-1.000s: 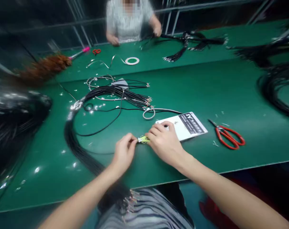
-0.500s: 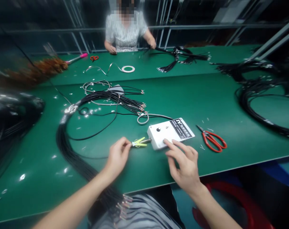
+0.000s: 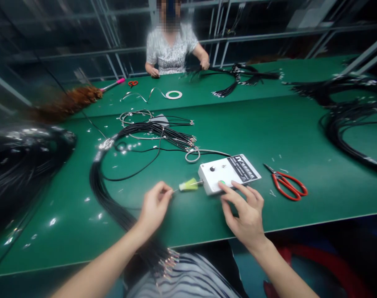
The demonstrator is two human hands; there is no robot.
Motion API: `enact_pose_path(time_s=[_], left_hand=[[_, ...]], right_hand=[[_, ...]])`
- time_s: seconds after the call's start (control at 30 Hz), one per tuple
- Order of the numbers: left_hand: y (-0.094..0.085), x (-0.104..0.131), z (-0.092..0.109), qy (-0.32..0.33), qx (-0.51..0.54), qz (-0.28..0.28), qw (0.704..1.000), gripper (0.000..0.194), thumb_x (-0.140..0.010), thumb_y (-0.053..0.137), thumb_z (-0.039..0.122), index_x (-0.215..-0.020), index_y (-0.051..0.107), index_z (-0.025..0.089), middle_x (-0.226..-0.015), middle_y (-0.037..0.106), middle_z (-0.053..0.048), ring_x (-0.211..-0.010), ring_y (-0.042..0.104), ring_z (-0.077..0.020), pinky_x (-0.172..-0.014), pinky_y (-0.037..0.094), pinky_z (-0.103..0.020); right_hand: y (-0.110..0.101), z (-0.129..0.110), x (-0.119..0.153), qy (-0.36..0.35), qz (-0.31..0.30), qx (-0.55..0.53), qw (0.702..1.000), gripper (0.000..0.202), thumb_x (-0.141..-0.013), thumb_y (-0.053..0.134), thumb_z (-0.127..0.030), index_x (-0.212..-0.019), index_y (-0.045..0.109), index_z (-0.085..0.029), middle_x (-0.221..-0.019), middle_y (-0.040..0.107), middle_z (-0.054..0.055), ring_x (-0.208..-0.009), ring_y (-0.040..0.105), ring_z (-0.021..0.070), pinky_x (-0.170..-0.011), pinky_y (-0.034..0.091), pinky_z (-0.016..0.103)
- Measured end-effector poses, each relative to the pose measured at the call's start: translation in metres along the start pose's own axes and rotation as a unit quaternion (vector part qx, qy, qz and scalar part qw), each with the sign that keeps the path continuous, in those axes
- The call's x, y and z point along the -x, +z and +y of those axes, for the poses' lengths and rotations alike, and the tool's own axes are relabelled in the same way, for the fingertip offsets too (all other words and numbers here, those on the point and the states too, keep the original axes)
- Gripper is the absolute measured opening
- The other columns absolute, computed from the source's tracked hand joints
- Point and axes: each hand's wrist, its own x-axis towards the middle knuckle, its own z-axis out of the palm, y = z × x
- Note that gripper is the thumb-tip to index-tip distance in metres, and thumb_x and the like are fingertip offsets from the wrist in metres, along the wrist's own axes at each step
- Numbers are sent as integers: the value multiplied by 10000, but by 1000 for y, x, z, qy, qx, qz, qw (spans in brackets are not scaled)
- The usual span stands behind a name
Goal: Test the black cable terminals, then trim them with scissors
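My left hand point(image 3: 155, 205) pinches a thin black cable near its end, whose stripped tip points at a yellow-green clip point(image 3: 188, 185). The clip is blurred and sits on the metal shaft of a white control box point(image 3: 209, 178) with a dark printed label. On the box, the index finger of my right hand point(image 3: 244, 211) rests at a green button point(image 3: 222, 182); its other fingers are spread, and it holds nothing. A thick bundle of black cables point(image 3: 97, 182) curves past my left forearm, its copper-tipped ends point(image 3: 170, 260) hanging over my lap.
Red-handled cutters point(image 3: 289, 186) lie right of the box. Black cable coils point(image 3: 340, 136) lie at the right, more cables point(image 3: 30, 149) at the left. Across the green table point(image 3: 238, 128), a person point(image 3: 171, 49) handles black cables beside a white tape roll point(image 3: 174, 95).
The clip's separate yellow prongs have become a blur. My left fingers are slightly farther from the clip, and the green button now shows beside my right fingertip. The whole view has shifted slightly.
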Motion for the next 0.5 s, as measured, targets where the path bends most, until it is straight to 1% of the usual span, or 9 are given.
enact_pose_path(time_s=[0.07, 0.13, 0.17, 0.23, 0.3, 0.33, 0.4, 0.43, 0.5], left_hand=[[-3, 4, 3, 8, 13, 3, 1000, 163, -897, 538, 290, -794, 573, 169, -664, 580, 21, -486, 472, -91, -474, 342, -207], [-14, -6, 9, 26, 20, 18, 999, 166, -881, 562, 298, -778, 580, 168, -670, 596, 8, -505, 505, -101, -495, 378, -217], [-22, -18, 13, 38, 21, 35, 998, 166, -864, 584, 301, -764, 579, 169, -677, 598, 2, -539, 528, -111, -517, 395, -222], [-47, -56, 26, 68, 17, 86, 994, 168, -827, 631, 308, -747, 562, 178, -704, 580, -3, -626, 542, -124, -567, 401, -225], [-75, -100, 42, 93, 17, 138, 986, 170, -897, 522, 353, -815, 500, 206, -645, 477, 40, -541, 442, -104, -516, 332, -214], [-86, -117, 49, 106, 14, 144, 984, 183, -943, 429, 369, -852, 473, 216, -633, 437, 52, -522, 407, -102, -513, 311, -211], [-97, -129, 60, 138, -5, 114, 984, 241, -995, 288, 369, -901, 453, 220, -663, 444, 47, -565, 425, -103, -562, 330, -214], [-96, -121, 62, 155, -20, 75, 985, 245, -997, 296, 376, -906, 461, 220, -684, 471, 39, -597, 447, -107, -587, 348, -220], [-83, -82, 60, 180, -58, -54, 980, 183, -917, 529, 393, -855, 508, 222, -712, 546, 25, -645, 498, -121, -619, 390, -236]], right_hand=[[-2, -4, 4, -4, 9, -17, 1000, 217, -833, 639, -68, -973, 591, -227, -1175, 716, 59, -1178, 579, 276, -1013, 356, 509], [-3, -9, 10, -16, 10, -35, 999, 256, -826, 640, -53, -1014, 595, -222, -1184, 708, 81, -1169, 584, 274, -1015, 357, 517], [-3, -12, 13, -24, 2, -47, 999, 268, -824, 636, -47, -1026, 598, -218, -1190, 703, 90, -1164, 587, 272, -1015, 358, 519], [-2, -18, 19, -41, -22, -75, 996, 276, -825, 621, -35, -1039, 603, -208, -1206, 688, 105, -1165, 582, 270, -1007, 372, 514], [0, -26, 24, -51, -50, -108, 992, 281, -827, 605, -27, -1052, 602, -196, -1217, 673, 116, -1173, 568, 265, -988, 400, 490], [0, -30, 26, -54, -68, -127, 988, 287, -830, 600, -29, -1067, 600, -190, -1206, 673, 116, -1165, 566, 258, -976, 417, 472], [1, -40, 30, -59, -118, -167, 977, 291, -841, 599, -57, -1103, 597, -184, -1153, 681, 105, -1125, 577, 240, -948, 449, 433], [0, -45, 31, -61, -147, -186, 970, 283, -847, 599, -76, -1108, 600, -186, -1116, 686, 95, -1094, 586, 231, -933, 462, 419], [0, -54, 34, -60, -192, -214, 956, 251, -856, 587, -101, -1088, 614, -193, -1050, 688, 79, -1036, 601, 222, -903, 479, 406]])
